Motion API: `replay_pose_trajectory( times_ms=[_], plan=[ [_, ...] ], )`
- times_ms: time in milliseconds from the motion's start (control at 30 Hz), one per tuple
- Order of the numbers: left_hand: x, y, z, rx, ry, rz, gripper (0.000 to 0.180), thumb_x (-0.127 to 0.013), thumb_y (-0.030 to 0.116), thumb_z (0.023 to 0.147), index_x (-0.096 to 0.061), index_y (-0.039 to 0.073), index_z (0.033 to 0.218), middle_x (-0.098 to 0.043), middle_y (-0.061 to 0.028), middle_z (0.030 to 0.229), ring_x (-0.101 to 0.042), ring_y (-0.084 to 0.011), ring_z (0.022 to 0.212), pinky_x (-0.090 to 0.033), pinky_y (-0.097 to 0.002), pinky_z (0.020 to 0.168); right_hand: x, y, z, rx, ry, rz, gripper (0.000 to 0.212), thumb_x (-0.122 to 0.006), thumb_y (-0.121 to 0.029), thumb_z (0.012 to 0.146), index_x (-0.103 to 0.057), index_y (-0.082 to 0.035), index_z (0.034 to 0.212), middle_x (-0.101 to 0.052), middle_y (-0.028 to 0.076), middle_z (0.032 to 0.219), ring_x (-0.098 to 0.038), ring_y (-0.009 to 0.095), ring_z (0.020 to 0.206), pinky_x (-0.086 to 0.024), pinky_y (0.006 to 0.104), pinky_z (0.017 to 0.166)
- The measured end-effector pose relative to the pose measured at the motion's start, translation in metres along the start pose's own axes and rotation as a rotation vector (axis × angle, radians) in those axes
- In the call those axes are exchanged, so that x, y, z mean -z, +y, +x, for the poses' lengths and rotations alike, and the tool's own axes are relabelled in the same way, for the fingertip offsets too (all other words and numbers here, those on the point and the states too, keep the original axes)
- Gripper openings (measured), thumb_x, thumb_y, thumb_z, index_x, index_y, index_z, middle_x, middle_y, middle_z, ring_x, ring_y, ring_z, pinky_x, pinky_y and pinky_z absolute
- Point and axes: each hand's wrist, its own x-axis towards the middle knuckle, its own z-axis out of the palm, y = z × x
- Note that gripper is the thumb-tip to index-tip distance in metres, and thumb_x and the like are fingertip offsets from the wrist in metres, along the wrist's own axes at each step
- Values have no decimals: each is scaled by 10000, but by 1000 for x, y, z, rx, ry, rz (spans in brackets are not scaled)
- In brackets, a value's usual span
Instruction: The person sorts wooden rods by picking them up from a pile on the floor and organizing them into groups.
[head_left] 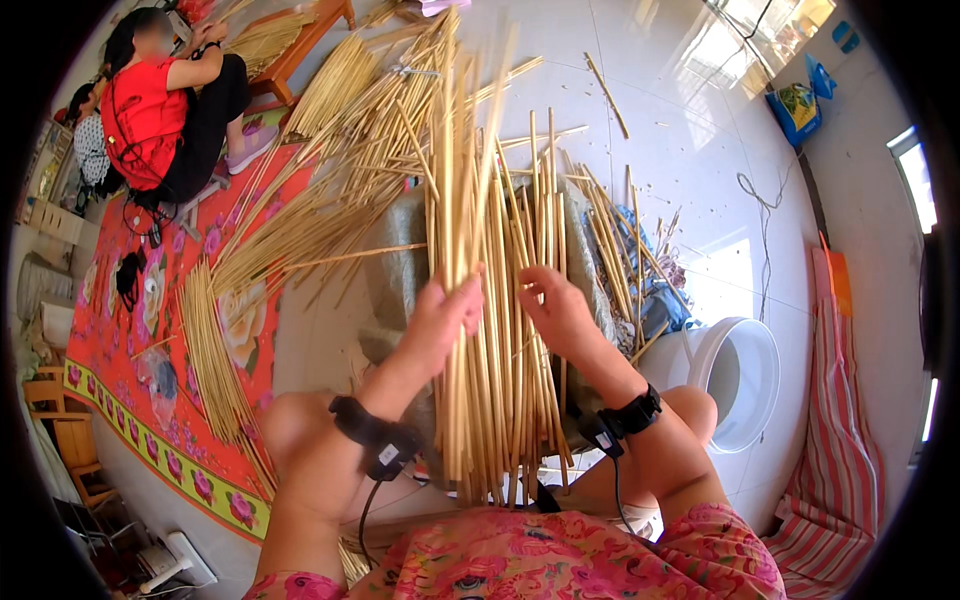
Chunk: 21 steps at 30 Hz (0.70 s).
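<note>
Between my knees lies a thick sheaf of long, dry yellow stalks [505,390], running away from me over a grey-green covered support [399,290]. My left hand [447,318] is closed around several stalks at the left side of this sheaf. The far ends of the held stalks [462,150] are blurred by motion. Beside the sheaf's right edge, my right hand [561,312] has its fingers loosely bent and apart, with nothing visible in them. Its fingertips are close to the stalks; whether they touch is hard to see.
Loose stalks [345,180] spread far left, and another bundle [212,350] lies on a red floral mat [130,330]. A white bucket [742,385] stands at my right, near blue bags and scraps [655,300]. A person in red [140,120] sits at far left near a wooden bench [300,45].
</note>
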Motion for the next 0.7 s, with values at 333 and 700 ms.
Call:
replay_pose_trajectory(
  times_ms=[333, 700],
  plan=[
    [34, 24, -6, -59, 249, -200, 155, -560, 216, 934, -519, 98, 1026, -460, 14, 682, -419, -83, 551, -348, -224, 490, -45, 24, -21, 71, -310, -440, 292, -578, -96, 824, -536, -49, 1109, -553, 124, 1115, -534, 314, 1063, -476, 415, 881],
    [30, 22, -11, -20, 208, -138, 174, -576, 211, 919, -512, 87, 1022, -450, 20, 650, -409, -80, 530, -333, -219, 478, -47, 37, -2, 67, -121, -593, 162, -604, -109, 776, -560, -44, 918, -563, 129, 962, -555, 316, 964, -506, 415, 766]
  ],
)
